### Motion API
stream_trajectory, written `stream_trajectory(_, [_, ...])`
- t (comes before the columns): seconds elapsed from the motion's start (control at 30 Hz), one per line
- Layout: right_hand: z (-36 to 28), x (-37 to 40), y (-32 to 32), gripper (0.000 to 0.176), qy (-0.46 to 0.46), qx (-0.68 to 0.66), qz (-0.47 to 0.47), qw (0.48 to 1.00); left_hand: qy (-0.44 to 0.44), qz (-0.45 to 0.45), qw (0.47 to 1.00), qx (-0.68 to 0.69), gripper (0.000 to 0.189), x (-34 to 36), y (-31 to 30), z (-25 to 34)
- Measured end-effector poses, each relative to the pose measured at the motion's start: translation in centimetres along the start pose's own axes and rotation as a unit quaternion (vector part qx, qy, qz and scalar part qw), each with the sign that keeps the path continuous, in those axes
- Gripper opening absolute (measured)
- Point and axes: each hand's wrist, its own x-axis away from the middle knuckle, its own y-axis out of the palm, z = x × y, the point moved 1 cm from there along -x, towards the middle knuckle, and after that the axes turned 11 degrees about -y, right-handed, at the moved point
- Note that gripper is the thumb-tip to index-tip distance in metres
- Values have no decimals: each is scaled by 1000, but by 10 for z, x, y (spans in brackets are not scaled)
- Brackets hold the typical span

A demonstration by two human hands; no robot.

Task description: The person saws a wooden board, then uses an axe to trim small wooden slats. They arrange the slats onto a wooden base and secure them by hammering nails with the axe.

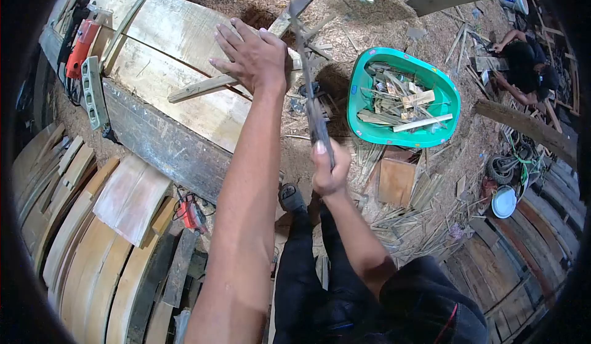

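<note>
Strip of pale, straight-edged wood (202, 89) is laid slantwise across broad, rough-grained boards (166, 30), emerging leftward from beneath the left hand (255, 60), which is nearer and spread flat. To that hand's right, a long, thin, dark saw-like tool (312, 94) is clasped in the right hand (332, 170), pointing away from the body. Farther right, splintery offcuts (418, 99) are held by a rounded green plastic tub (400, 138).

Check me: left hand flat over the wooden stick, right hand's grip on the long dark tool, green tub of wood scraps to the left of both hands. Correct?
Tub side is wrong: head view shows the green tub to the right of both hands. Left hand over the wooden stick, right hand on the long dark tool: correct.
</note>
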Motion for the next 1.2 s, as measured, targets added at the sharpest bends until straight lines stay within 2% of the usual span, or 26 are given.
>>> stream_trajectory(0.2, [-17,31,-2,32,-4,37,16,999,-2,1,1000,-17,65,0,1,0])
stream_trajectory(0.3, [-11,38,-10,32,25,35,5,999,-3,14,1000,-8,65,1,2,1])
stream_trajectory(0.47, [-6,28,-13,30,17,47,-10,999,1,7,1000,-12,64,3,2,0])
stream_trajectory(0.67, [-18,50,-18,28,-19,96,-25,995,6,6,1000,-24,63,1,-1,3])
stream_trajectory(0.77, [-23,45,-13,29,18,85,-15,996,0,1,1000,-22,63,4,-2,1])
stream_trajectory(1.07, [-19,50,-15,32,-5,68,-3,998,2,15,1000,-20,63,0,-1,3])
stream_trajectory(1.2, [-22,54,-13,33,16,56,1,998,-1,2,1000,-27,64,1,-3,4])
